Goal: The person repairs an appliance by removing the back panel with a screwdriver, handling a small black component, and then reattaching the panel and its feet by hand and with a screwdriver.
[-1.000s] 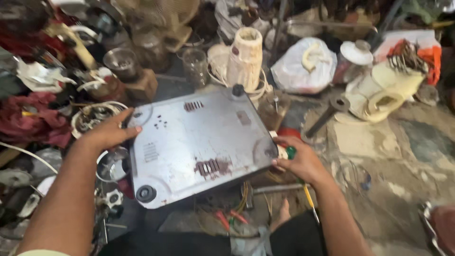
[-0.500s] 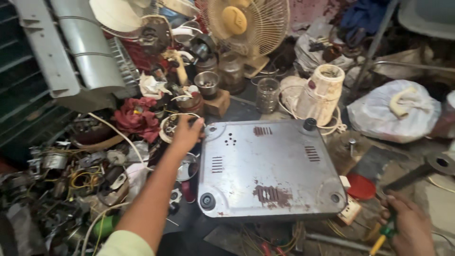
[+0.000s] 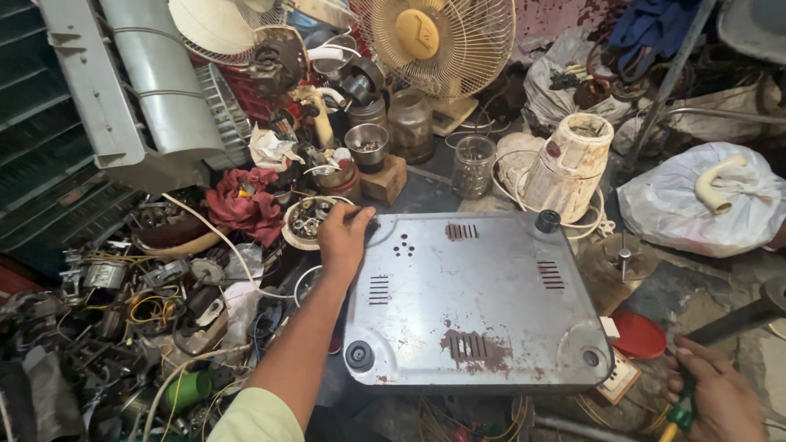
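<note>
The grey metal appliance base [image 3: 475,303] lies underside up in the middle of the clutter, its long axis running left to right, its far edge toward the table fan [image 3: 438,41]. The left hand [image 3: 344,233] rests loosely curled on its far-left corner, gripping nothing, and the right hand [image 3: 712,393], off its near-right corner, is closed around a green-handled screwdriver [image 3: 678,416]. Held at only 1 corner, the base could slide or tip onto the wires [image 3: 467,417] beneath its near edge.

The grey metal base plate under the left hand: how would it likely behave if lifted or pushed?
The grey metal base plate looks stiff, a flat rusted sheet unlikely to flop. Its round rubber feet point upward, so it probably slides on the clutter. The left hand holds one corner only; it may tilt.
</note>
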